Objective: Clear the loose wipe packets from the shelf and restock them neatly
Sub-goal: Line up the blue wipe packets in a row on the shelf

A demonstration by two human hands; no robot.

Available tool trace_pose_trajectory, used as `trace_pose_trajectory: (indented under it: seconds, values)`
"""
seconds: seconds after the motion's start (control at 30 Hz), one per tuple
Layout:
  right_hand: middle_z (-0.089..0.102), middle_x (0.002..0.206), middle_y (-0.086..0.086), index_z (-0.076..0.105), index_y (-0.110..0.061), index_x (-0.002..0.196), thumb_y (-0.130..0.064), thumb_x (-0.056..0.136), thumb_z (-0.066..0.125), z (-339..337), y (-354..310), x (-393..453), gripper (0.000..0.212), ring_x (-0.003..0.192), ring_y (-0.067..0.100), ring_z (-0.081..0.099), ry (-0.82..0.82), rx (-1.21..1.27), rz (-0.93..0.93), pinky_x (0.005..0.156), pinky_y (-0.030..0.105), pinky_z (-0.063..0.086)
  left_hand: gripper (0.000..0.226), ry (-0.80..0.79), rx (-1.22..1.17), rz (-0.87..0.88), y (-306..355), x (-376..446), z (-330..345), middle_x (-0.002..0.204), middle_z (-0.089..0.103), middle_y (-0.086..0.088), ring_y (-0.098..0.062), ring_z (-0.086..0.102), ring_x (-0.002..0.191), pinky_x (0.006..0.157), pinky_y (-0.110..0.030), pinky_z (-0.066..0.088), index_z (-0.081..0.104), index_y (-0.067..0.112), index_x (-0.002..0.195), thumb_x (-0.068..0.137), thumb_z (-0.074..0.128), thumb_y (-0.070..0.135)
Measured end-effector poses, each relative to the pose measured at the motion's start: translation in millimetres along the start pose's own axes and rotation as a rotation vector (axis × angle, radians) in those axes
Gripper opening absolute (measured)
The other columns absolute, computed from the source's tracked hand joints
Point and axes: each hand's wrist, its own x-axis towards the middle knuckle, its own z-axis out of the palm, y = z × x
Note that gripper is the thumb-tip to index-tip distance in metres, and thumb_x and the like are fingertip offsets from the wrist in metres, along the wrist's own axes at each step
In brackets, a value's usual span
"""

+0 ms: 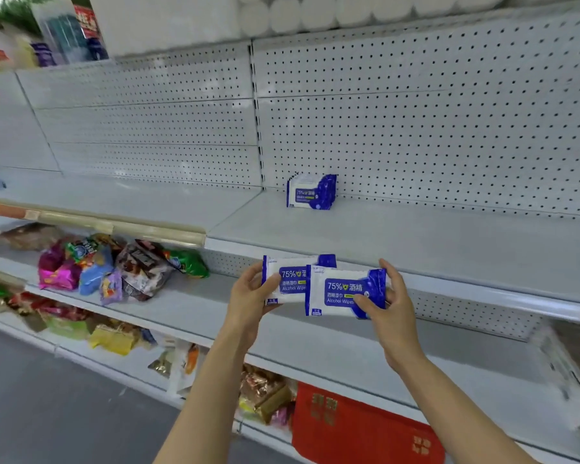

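Note:
One blue-and-white alcohol wipe packet point(311, 192) stands upright on the white shelf point(416, 236), leaning against the pegboard back. Below the shelf's front edge I hold two more such packets side by side. My left hand point(248, 296) grips the left packet point(290, 279) at its left end. My right hand point(390, 303) pinches the right packet point(342, 293) at its right end, and this packet overlaps the left one in front.
A pile of colourful snack bags point(114, 266) lies on the lower shelf to the left. More snack packs point(111, 336) and a red bag point(365, 426) sit on the bottom shelves. White paper rolls point(315, 15) fill the top shelf. Grey floor is at the lower left.

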Motion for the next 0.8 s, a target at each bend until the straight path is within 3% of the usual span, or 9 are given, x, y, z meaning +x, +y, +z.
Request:
trace_pose_trajectory:
  seconds: [0.4, 0.8]
  values:
    - [0.067, 0.111, 0.003, 0.04, -0.038, 0.141, -0.001, 0.085, 0.07, 51.2, 17.4, 87.4, 0.074, 0.091, 0.01, 0.068, 0.112, -0.07, -0.056, 0.07, 0.022, 0.057, 0.032, -0.14, 0.013, 0.032, 9.1, 130.4, -9.1, 0.103, 0.075, -0.005, -0.023, 0.072, 0.095, 0.083, -0.042, 0.059, 0.056, 0.015, 0.12, 0.09, 0.068, 0.013]
    - [0.066, 0.11, 0.0, 0.038, -0.034, 0.142, 0.003, 0.088, 0.064, 91.3, 24.8, 191.1, 0.071, 0.093, 0.007, 0.067, 0.13, -0.132, -0.142, 0.078, 0.023, 0.057, 0.043, -0.204, 0.112, 0.026, 7.7, 259.3, -10.1, 0.11, 0.072, -0.004, -0.021, 0.072, 0.096, 0.074, -0.031, 0.059, 0.055, 0.018, 0.124, 0.086, 0.073, 0.009]
